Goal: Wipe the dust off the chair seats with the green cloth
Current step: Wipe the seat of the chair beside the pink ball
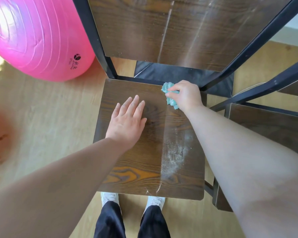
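- Two hands over one chair seat point(144, 170). My left hand point(127, 121) lies flat on the wood, fingers straight and slightly spread, holding nothing.
- My right hand point(186, 95) is curled round the green cloth point(171, 101), which is bunched into a wad under my fingers. The cloth is pressed on the seat at the far right corner, right by the black frame point(91, 36).
- Between my two hands the wood looks dark and clean. On the near side of my right hand, along my forearm, there's a pale streaky dust patch point(174, 157), plus a couple of whitish scuffs at the seat's near edge.
- Beyond my right hand the backrest point(162, 31) rises, with long pale streaks on it.
- To the right of my right arm is a second chair seat point(265, 126), same dark wood grain.
- Far off to the left of my left hand sits a big pink ball point(33, 36) on the light wooden floor point(50, 117). It has a round dark logo point(77, 57) with small writing under it, too tiny for me to read.
- Down below my arms, my pale shoes point(108, 197) poke out just under the near edge of the seat.
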The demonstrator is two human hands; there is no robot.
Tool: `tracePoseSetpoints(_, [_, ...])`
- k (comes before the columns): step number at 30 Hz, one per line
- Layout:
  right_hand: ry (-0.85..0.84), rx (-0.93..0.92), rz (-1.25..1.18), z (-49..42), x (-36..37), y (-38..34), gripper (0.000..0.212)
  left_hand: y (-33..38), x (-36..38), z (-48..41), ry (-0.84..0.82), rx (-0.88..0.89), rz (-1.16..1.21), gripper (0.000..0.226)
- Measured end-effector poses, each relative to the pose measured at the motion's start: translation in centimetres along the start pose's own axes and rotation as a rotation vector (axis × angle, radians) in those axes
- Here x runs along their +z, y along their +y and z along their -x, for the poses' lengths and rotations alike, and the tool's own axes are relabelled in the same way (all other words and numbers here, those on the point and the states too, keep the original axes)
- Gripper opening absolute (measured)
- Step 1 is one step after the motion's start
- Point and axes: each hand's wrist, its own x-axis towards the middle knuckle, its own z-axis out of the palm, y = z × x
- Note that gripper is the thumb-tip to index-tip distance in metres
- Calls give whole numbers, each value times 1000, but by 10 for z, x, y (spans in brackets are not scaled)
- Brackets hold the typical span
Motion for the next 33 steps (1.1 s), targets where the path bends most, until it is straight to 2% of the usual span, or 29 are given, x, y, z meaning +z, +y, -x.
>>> tracePoseSetpoints(15, [-121,6,-94,146,41,12,16,-2,25,77,-65,-27,55,55])
tracePoseSetpoints(26, [-210,-78,-141,272,86,25,11,1,52,137,-113,-13,24,55])
tracePoseSetpoints(33, [-274,-92,-133,284,87,24,14,5,59,150,-124,5,19,56])
